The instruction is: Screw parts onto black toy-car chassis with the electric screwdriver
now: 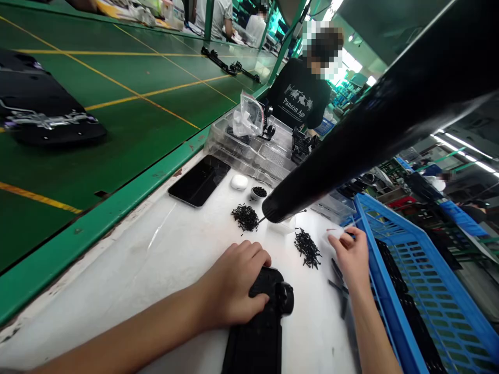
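My left hand grips the upper end of a long black plastic part lying on the white worktop, thumb across its face and fingers over the far edge. A round black wheel-like piece sticks out at its right side. By the blue crate, my right hand is closed in a pinch beside a small whitish translucent item; what the fingertips hold is unclear. Between and beyond the hands lie two piles of black screws, one right and one left. A black electric screwdriver slants overhead, its bit near the left pile.
A blue crate with black parts stands at the right. Behind are a phone, a white case, a cup of screws and clear trays. A green conveyor carries black assemblies. A person sits ahead.
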`<state>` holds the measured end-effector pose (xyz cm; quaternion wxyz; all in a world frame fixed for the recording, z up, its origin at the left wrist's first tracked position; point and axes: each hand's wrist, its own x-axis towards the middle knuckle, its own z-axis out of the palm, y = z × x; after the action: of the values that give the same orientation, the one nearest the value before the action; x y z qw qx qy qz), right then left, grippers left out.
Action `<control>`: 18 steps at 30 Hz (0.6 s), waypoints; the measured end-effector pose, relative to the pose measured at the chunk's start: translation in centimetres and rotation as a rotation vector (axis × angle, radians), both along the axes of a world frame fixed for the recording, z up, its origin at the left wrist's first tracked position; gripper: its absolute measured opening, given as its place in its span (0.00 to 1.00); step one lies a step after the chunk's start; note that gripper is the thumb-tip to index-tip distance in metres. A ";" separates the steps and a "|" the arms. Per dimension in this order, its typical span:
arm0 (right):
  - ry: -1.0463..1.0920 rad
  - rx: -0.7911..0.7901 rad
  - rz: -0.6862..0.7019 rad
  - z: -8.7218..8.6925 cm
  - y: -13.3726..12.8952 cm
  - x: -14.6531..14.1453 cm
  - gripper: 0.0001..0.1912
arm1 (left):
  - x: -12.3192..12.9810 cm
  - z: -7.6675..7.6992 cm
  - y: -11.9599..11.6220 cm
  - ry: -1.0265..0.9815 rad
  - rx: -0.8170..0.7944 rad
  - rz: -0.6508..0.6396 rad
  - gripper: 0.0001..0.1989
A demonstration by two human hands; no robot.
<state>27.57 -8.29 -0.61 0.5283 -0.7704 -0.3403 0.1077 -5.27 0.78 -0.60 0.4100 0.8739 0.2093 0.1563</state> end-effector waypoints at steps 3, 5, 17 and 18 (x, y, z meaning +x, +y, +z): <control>-0.055 -0.027 -0.042 -0.9 1.9 0.9 0.33 | -0.1 0.0 -0.2 0.022 0.029 0.037 0.17; -0.077 -0.029 -0.057 -1.2 1.8 1.0 0.34 | -0.1 -0.1 -0.3 0.025 0.023 0.032 0.17; -0.040 -0.040 0.304 2.4 5.1 -10.3 0.26 | 0.1 -0.3 -0.3 0.015 0.002 0.059 0.19; -0.038 -0.041 0.297 2.4 6.2 -10.8 0.23 | 0.1 -0.3 -0.3 0.015 0.002 0.059 0.19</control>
<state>16.76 -2.09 1.79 0.4844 -0.7241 -0.4580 0.1770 -5.21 0.44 -0.88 0.4030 0.8688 0.2379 0.1617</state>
